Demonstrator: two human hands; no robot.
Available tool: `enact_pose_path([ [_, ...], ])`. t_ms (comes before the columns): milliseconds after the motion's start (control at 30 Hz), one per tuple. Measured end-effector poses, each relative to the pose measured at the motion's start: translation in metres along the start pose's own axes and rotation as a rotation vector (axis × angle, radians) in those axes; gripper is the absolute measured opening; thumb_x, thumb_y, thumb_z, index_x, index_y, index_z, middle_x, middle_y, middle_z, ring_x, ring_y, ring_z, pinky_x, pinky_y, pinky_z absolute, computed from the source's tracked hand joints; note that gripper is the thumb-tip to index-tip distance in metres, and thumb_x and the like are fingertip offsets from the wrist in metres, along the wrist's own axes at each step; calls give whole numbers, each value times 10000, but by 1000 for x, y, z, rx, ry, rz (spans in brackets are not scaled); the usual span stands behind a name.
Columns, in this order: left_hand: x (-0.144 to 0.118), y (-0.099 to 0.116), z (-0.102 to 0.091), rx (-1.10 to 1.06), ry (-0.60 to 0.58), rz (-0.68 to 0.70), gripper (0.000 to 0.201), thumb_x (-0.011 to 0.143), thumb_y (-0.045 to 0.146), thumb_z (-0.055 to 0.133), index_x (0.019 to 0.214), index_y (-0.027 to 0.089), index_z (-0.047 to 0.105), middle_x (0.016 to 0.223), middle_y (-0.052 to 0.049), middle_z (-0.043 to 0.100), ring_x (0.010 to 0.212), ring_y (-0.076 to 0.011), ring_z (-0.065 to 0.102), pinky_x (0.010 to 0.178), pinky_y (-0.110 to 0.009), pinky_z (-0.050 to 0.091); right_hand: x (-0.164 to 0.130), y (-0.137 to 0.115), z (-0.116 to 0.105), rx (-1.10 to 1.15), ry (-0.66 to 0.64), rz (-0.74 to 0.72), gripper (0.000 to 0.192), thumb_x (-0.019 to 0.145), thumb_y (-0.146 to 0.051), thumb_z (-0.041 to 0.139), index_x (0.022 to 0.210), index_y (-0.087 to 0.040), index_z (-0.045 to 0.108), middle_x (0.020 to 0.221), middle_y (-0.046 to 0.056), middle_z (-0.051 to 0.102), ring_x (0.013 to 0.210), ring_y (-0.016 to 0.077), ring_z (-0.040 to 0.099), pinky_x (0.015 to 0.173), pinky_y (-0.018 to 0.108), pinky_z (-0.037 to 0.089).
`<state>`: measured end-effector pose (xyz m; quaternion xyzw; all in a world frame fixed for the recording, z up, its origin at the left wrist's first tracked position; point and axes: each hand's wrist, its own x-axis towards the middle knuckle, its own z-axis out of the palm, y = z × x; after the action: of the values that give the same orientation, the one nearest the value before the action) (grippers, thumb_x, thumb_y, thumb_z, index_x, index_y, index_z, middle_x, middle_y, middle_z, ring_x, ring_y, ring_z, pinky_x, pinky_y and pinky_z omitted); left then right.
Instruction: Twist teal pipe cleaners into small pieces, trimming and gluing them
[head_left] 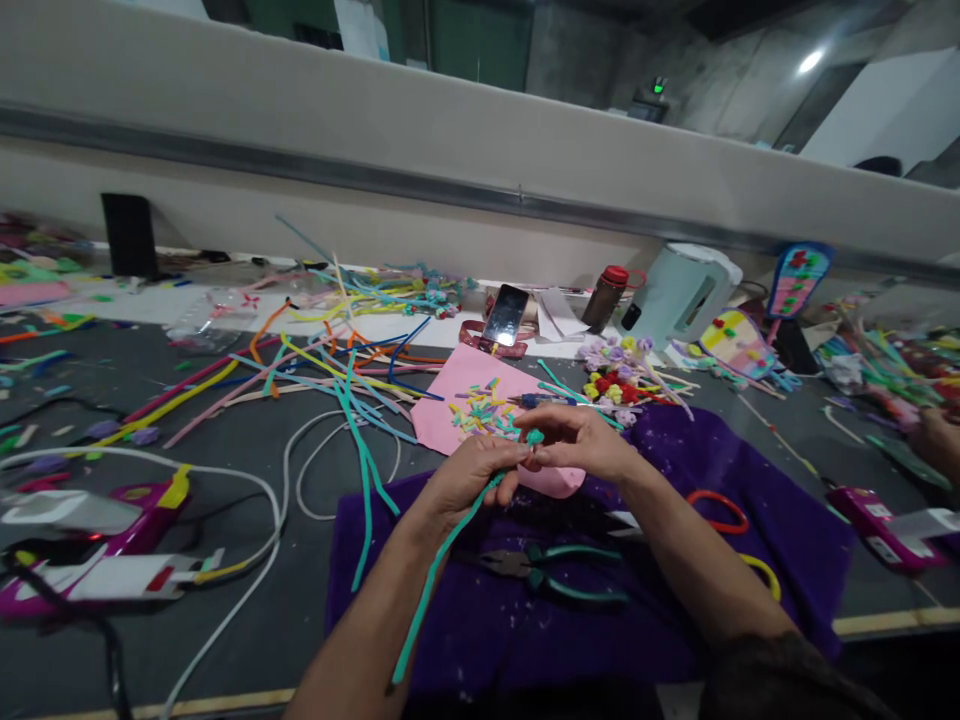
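My left hand (471, 478) is closed on a teal pipe cleaner (435, 575), whose long tail hangs down over my left forearm. At its upper end is a small curled teal knot (534, 437), pinched between the fingertips of my right hand (581, 442). Both hands meet above a purple cloth (480, 630). Below them lie pliers (536, 572) with teal handles. Just behind the hands, a pink sheet (439, 400) carries many short cut pipe cleaner pieces (480, 405) in yellow, teal and purple.
Long pipe cleaners (360, 450) spread across the left. Magenta glue guns (142, 515) and a white cable (277, 500) lie there too. Scissors with a red handle (731, 512) rest at right. Behind stand a phone (506, 315), bottle (606, 298) and kettle (679, 290). Another person's hand (937, 440) shows far right.
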<state>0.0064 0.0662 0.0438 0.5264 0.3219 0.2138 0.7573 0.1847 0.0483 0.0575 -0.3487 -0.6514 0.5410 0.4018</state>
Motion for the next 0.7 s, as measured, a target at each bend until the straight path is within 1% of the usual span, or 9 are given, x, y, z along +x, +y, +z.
enact_pose_path([
  [133, 1, -1, -1, 11, -10, -11, 307, 739, 374, 530, 625, 104, 620, 328, 17, 458, 266, -34, 301, 339, -194, 147, 0, 3, -1, -12, -19, -39, 332, 697, -255, 665, 1017, -191, 610, 846, 17, 595, 706, 117, 593, 669, 258, 480],
  [267, 0, -1, 0, 17, 8, 1, 309, 742, 388, 527, 709, 109, 656, 336, 17, 466, 274, -38, 294, 346, -197, 142, 0, 1, -1, -64, 8, -37, 292, 710, -267, 653, 988, -180, 628, 823, 19, 583, 692, 117, 585, 660, 257, 473],
  [367, -1, 0, 1, 34, 23, 18, 305, 738, 386, 532, 744, 116, 673, 341, 15, 473, 278, -40, 291, 352, -200, 143, 1, -1, 1, -75, 24, -65, 265, 709, -269, 652, 960, -185, 642, 827, 20, 579, 696, 118, 583, 661, 262, 475],
  [467, -2, 1, 2, 57, 37, 27, 313, 732, 392, 538, 717, 110, 673, 343, 11, 475, 279, -40, 287, 354, -203, 144, 2, 0, 2, -87, 34, -84, 251, 701, -280, 657, 935, -189, 654, 810, 18, 576, 687, 117, 577, 648, 261, 476],
  [533, -2, 1, 2, 70, 48, 28, 324, 725, 398, 541, 643, 106, 657, 341, 6, 472, 280, -40, 289, 354, -205, 145, 2, 1, 2, -76, 27, -81, 244, 704, -286, 653, 927, -186, 657, 810, 19, 576, 669, 113, 576, 641, 264, 477],
  [600, -1, 1, 4, 78, 62, 31, 338, 714, 400, 551, 562, 108, 628, 345, 2, 474, 284, -37, 288, 353, -206, 145, 1, 2, 1, -55, 19, -63, 273, 708, -280, 649, 964, -187, 645, 828, 23, 581, 660, 111, 580, 646, 270, 477],
  [633, -1, 1, 4, 71, 77, 37, 335, 707, 399, 560, 551, 110, 622, 352, 2, 478, 288, -35, 291, 354, -204, 148, 1, 3, 0, -40, 26, -51, 320, 702, -273, 653, 1011, -194, 626, 859, 27, 586, 670, 112, 583, 648, 272, 478],
  [700, 0, -1, 5, 14, 136, 66, 300, 693, 398, 581, 620, 114, 647, 387, 7, 499, 309, -36, 314, 357, -197, 161, 1, 4, -2, -6, 79, -38, 447, 682, -260, 669, 1114, -214, 562, 952, 40, 592, 726, 122, 589, 642, 262, 475],
])
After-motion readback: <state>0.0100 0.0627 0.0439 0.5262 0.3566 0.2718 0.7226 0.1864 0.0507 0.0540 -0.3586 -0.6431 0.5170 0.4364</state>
